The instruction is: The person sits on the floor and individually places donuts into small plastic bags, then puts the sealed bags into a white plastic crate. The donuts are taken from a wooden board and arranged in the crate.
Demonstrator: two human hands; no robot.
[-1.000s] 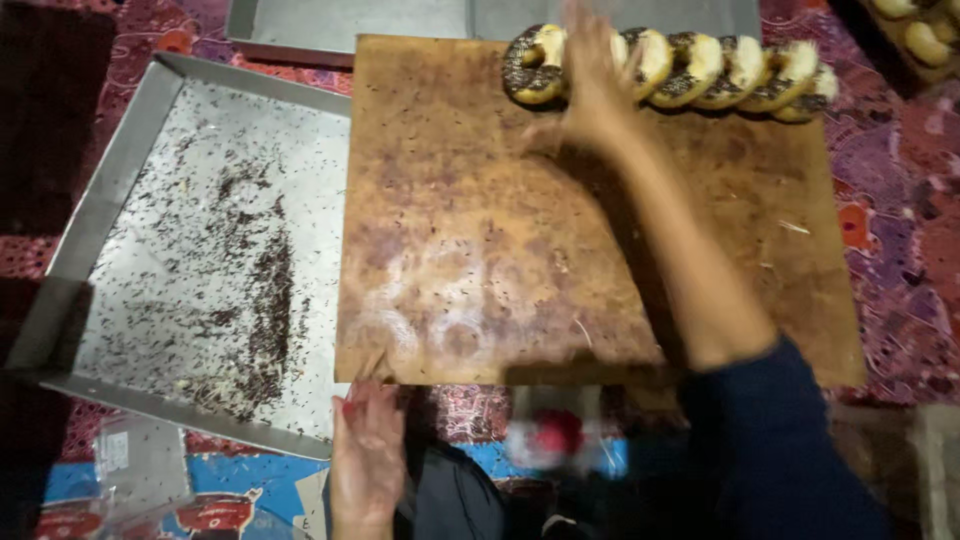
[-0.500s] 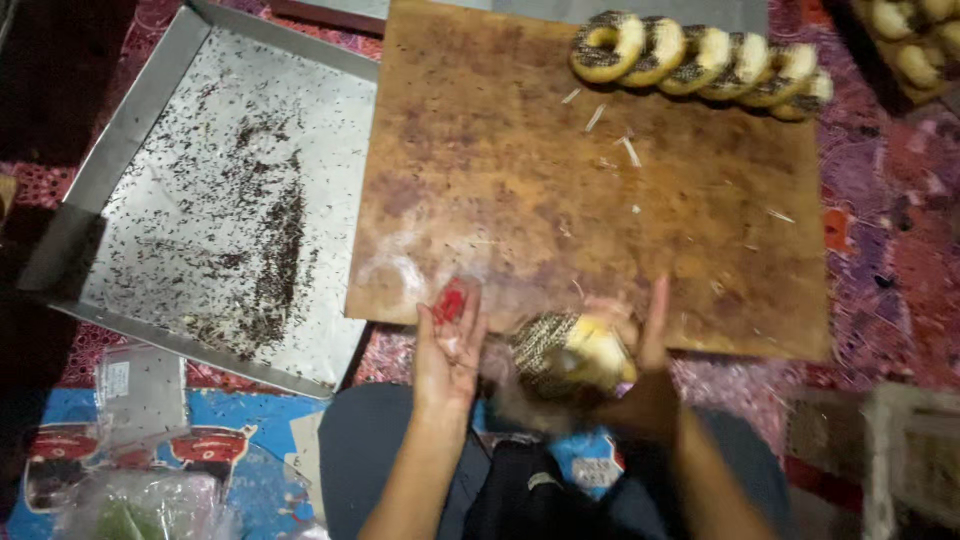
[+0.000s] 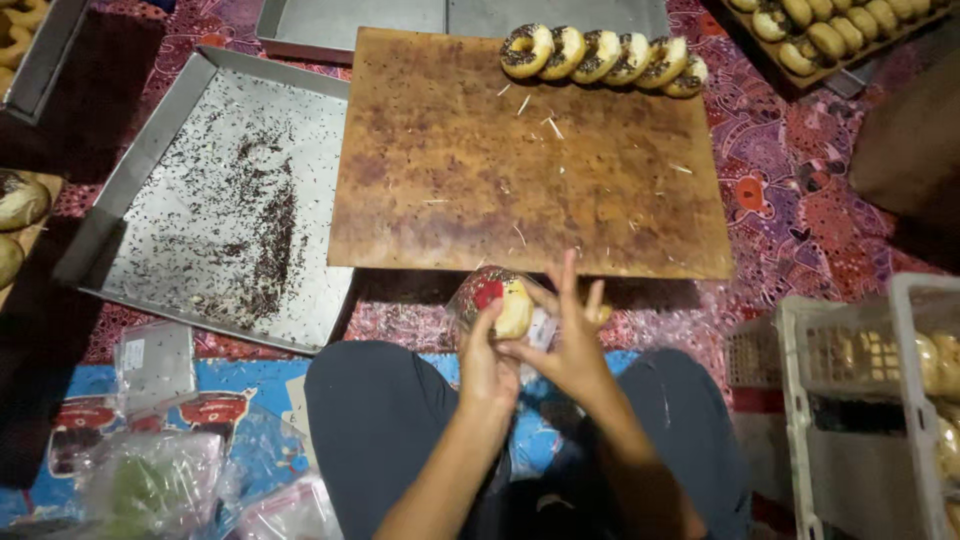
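- On a patterned red and purple floor cloth (image 3: 790,200), a large worn wooden board (image 3: 530,160) is laid flat, stained brown and flecked with crumbs.
- Along the board's far edge, a row of five doughnuts (image 3: 605,55) with dark sprinkles is lined up, each overlapping the next.
- Beside the board on the left, a shallow metal tray (image 3: 215,190) is set at a slant, its floor scattered with dark sprinkles.
- Beyond the board, two more metal trays (image 3: 450,18) are seen edge to edge, cut off by the top of the frame.
- At the top right corner, a wooden rack of plain doughnuts (image 3: 830,35) is partly cropped.
- To the right, a white plastic crate (image 3: 860,400) holds pale baked goods; its contents are hard to make out through the slats.
- At the lower left, clear plastic bags (image 3: 150,470) are heaped on a blue printed sheet; what is inside them cannot be told.
- Just below the board's near edge, above the dark-trousered lap, a doughnut in a clear wrapper (image 3: 500,300) is held.
- The left hand (image 3: 485,365) is closed around the wrapper's lower side.
- The right hand (image 3: 570,345) is pressed to the wrapper with thumb and one finger, the other fingers spread upward.
- The wrapper's far end is blurred, and its red patch cannot be identified.
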